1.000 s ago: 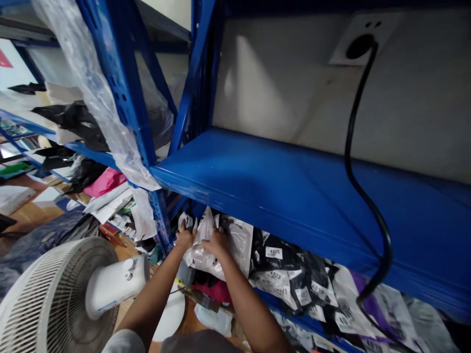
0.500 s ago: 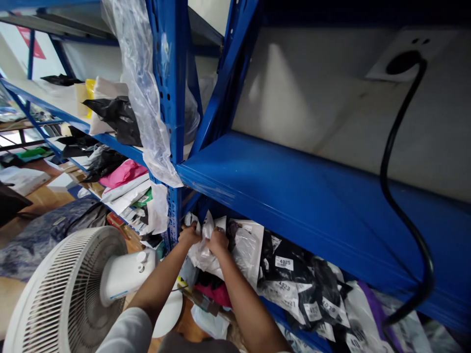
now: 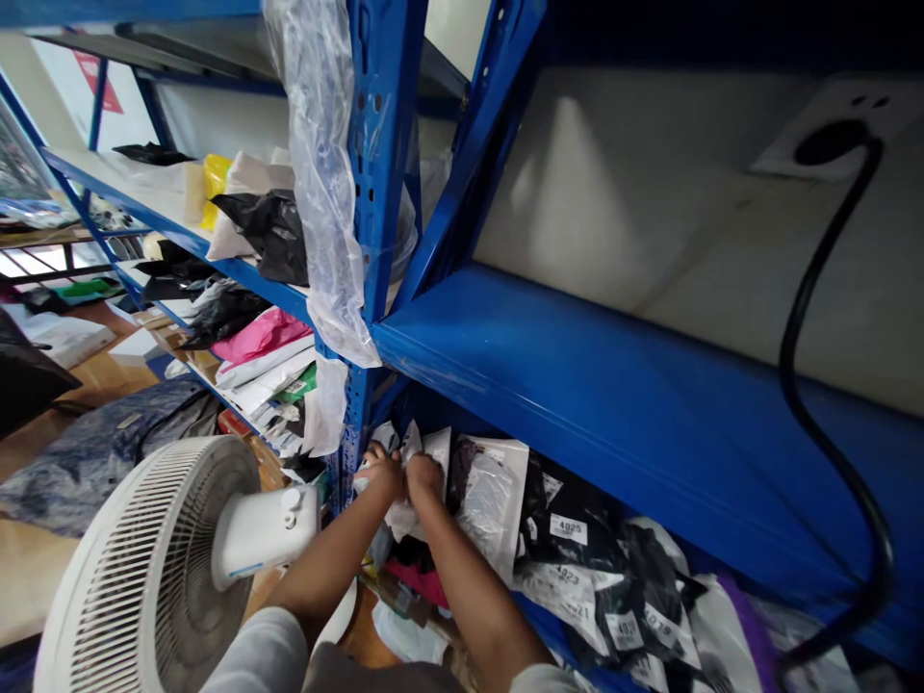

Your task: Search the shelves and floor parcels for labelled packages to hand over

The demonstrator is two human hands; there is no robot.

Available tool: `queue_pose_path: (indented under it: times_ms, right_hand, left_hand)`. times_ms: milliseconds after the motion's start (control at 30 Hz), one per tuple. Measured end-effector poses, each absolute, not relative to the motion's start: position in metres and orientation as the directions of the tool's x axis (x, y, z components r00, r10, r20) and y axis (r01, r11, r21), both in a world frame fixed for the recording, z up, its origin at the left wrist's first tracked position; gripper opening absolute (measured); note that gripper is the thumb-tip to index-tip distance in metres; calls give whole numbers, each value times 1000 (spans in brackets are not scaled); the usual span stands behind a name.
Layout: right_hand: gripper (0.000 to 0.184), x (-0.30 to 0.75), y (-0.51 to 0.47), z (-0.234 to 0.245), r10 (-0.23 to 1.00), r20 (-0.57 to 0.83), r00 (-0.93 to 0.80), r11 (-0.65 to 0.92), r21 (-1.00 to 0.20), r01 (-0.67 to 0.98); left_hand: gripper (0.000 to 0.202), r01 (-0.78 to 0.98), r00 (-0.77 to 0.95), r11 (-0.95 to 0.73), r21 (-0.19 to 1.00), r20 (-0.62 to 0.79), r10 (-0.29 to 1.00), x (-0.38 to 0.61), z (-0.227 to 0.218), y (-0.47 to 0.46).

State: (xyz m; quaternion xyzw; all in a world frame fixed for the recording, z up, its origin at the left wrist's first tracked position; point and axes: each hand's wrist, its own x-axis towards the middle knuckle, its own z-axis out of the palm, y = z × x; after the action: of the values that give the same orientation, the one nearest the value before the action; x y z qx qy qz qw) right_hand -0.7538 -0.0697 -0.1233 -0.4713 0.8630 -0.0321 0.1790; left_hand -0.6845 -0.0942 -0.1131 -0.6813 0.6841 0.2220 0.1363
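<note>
Both my hands reach in under the blue shelf, among bagged packets standing in a row at its left end. My left hand (image 3: 382,469) is at the post, its fingers curled over a white plastic packet (image 3: 385,435). Close beside it, my right hand (image 3: 424,474) is closed on the top of a whitish plastic bag (image 3: 405,520), which hangs below my hands. Its fingertips are partly hidden. Just right of my right hand stand another white packet (image 3: 439,447) and a clear-wrapped packet (image 3: 491,500).
Black bags with numbered labels (image 3: 569,528) continue to the right. A white fan (image 3: 144,568) stands at left. The blue post (image 3: 382,192) and shelf (image 3: 549,375) frame the space. A black cable (image 3: 794,356) hangs at right. More parcels (image 3: 267,332) lie on the left rack.
The view has shifted, so the shelves appear further right. My hands have drawn closer together, and the whitish bag is bunched smaller beneath them.
</note>
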Motion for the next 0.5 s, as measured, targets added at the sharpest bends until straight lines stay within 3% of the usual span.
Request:
queue_pose_path:
  times_ms: [100,233,400,500]
  right_hand:
    - [39,-749,-66,-125,-798,-239,-553,600,-221,-769]
    - [39,-740,-63,-123,-775,-215,-594,631,-236,-739]
    - [38,-758,-44,-99,-875,-210,-436,483,-317,-816]
    - [48,-768,-13,-92,-907,-82,-412,414,-340,-844]
  left_hand:
    - [57,-990,-44,-20,141,-441,-896,-683,-110,-97]
    - [51,-982,-119,53,179,-380,-917,-669,-108,-95]
    - [61,-971,-206,135,196,-412,-887,-658,-109,-90]
    - [49,-980,-163,100,172,-412,-896,-665,-111,-90]
